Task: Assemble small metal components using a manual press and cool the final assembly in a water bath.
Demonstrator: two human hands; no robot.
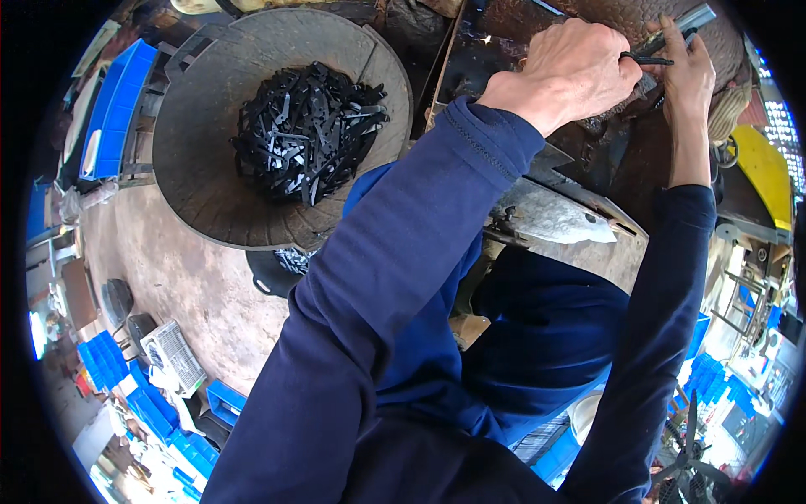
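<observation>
My left hand [579, 71] is closed in a fist over the dark workbench at the upper right. A thin black strip [646, 59] sticks out from its fingers toward my right hand. Close beside it, my right hand [690, 71] has its fingers bent at a grey metal bar [698, 17]; what they grip is partly hidden. To the left stands a wide round metal pan [197, 160], with a heap of flat black metal pieces [306, 130] inside it.
A black bucket [267, 277] with small metal pieces sits under the pan's near edge. A blue bin [117, 109] stands at the far left, several blue crates [151, 407] lie lower left, a yellow machine guard [762, 176] is at right, and a fan [690, 458] lower right.
</observation>
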